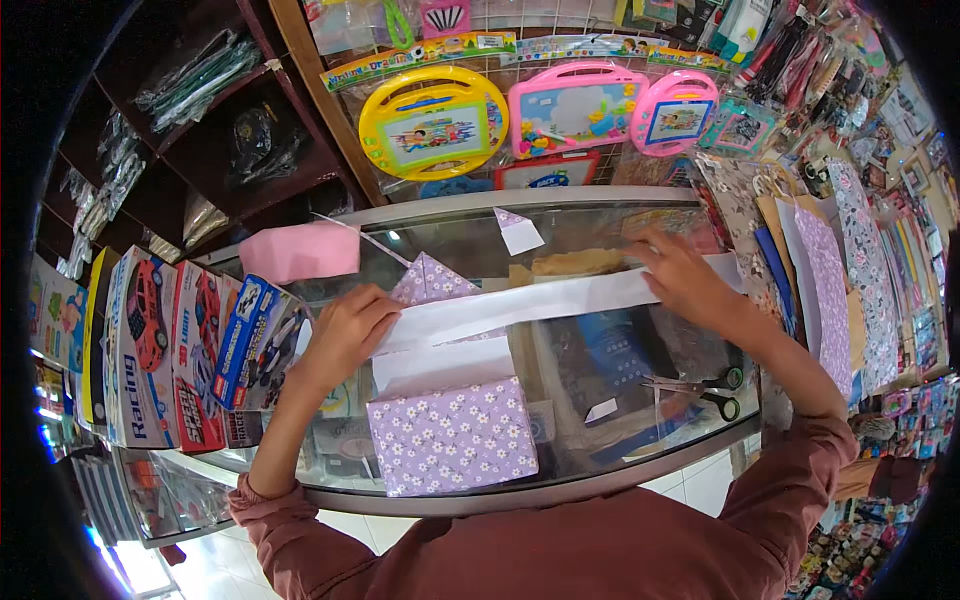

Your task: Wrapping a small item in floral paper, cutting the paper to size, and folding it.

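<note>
A long strip of white-backed paper stretches across the glass counter between my hands. My left hand grips its left end. My right hand has its fingers at the strip near the other end, slightly blurred. Below the strip lies a box wrapped in purple floral paper, with a white paper flap at its upper edge. A folded purple floral paper piece shows behind the strip. Black-and-green-handled scissors lie partly spread at the right.
Boxed toy cars stand at the left. A pink item and a paper scrap lie towards the counter's back; another scrap lies near the scissors. Paper bags and sheets stand at the right. Drawing boards hang behind.
</note>
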A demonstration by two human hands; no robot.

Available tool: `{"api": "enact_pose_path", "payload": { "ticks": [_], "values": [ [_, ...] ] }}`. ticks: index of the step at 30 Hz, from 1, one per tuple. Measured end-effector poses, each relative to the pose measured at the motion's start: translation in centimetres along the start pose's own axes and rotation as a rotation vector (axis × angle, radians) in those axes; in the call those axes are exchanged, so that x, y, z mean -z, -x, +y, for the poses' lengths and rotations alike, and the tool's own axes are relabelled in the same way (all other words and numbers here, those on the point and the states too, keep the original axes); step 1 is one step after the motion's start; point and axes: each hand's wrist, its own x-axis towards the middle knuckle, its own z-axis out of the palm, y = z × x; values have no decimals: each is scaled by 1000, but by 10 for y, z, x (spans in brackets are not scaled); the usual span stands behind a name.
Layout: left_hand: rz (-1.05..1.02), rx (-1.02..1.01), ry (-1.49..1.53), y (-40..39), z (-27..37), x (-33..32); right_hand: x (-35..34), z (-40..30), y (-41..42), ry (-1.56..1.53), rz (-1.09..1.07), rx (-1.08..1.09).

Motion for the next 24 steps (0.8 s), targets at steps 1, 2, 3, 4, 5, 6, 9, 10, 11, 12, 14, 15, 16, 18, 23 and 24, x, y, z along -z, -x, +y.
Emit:
{"api": "enact_pose_path", "payload": {
  "ticks": [1,2,3,4,5,6,9,10,11,12,14,15,16,18,23,24],
  "values": [
    [-1,2,1,0,-1,-3,0,-14,-8,-36,92,11],
    [4,-16,-3,1,-1,-7,1,-29,-17,-38,89,12],
    [10,-33,-10,1,1,-9,3,-44,-27,-52,105,102],
    [9,-32,-12,-1,4,-10,2,-58,-36,-65,122,190],
    [28,-62,-17,-2,7,-12,-1,-67,-45,-67,123,191],
    [50,-96,-19,-4,9,-13,-4,-74,-53,-116,106,254],
    [53,-135,-25,-2,5,-19,-20,-91,-85,-175,118,400],
    [54,-131,-29,-2,6,-18,-26,-93,-94,-170,147,465],
    [40,-118,-13,-3,7,-15,-32,-95,-102,-171,148,470],
    [27,-106,4,-3,7,-13,-38,-96,-109,-222,96,470],
    [1,-95,29,-1,2,-9,-48,-93,-119,-265,62,509],
    [-27,-83,57,0,-1,-7,-50,-91,-122,-266,61,516],
    [-24,-77,55,2,-4,-3,-51,-88,-124,-299,-5,509],
    [-151,-38,183,2,-6,5,-54,-82,-125,-329,-76,503],
    [-237,29,218,5,-3,17,-56,-74,-119,-340,36,586],
    [-256,22,165,6,-3,17,-54,-75,-118,-342,34,586]
  ]
}}
